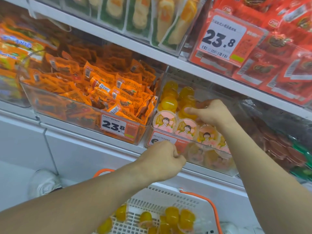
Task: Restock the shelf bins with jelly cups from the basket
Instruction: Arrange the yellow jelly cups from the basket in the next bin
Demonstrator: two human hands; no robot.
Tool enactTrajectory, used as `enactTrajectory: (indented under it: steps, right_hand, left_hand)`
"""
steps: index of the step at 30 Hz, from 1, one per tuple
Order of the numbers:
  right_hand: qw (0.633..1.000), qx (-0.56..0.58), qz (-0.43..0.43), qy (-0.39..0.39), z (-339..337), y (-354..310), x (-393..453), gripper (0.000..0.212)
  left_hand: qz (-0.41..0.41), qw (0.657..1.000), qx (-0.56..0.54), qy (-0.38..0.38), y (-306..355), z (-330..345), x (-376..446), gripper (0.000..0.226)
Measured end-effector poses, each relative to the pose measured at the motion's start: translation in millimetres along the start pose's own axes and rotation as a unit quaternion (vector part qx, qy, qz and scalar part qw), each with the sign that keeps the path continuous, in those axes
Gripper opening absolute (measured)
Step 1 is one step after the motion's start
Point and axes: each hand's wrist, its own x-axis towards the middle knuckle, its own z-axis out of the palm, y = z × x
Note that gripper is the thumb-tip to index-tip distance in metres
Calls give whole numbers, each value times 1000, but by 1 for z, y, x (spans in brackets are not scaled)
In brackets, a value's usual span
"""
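Your right hand [211, 112] pinches a jelly cup [189, 114] inside the clear bin [219, 169], your left hand [162, 159] grips its front rim, more cups [179, 215] fill the basket [168, 195], neighbouring tag [113, 126] reads 23.8.

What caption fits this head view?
Right hand reaches among jelly cups in the clear bin; left hand at its front.
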Motion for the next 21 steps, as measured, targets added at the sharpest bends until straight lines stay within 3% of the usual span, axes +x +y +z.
enactTrajectory:
  steps: [10,14,16,19,21]
  right_hand:
    - [997,-46,-24,59,-2,-1,-9,53]
    - [951,92,-161,247,5,7,-63,11]
    - [912,154,-225,308,24,14,-98,8]
    - [883,261,-243,306,74,39,-137,12]
    - [910,263,-186,260,118,67,-156,10]
  left_hand:
    - [15,999,46,-14,-6,12,5,28]
    - [17,997,69,-36,-18,14,2,32]
    - [7,993,96,-72,-29,20,0,35]
    - [-3,970,190,-150,-50,42,-7,37]
    - [-20,942,256,-217,-70,57,-14,36]
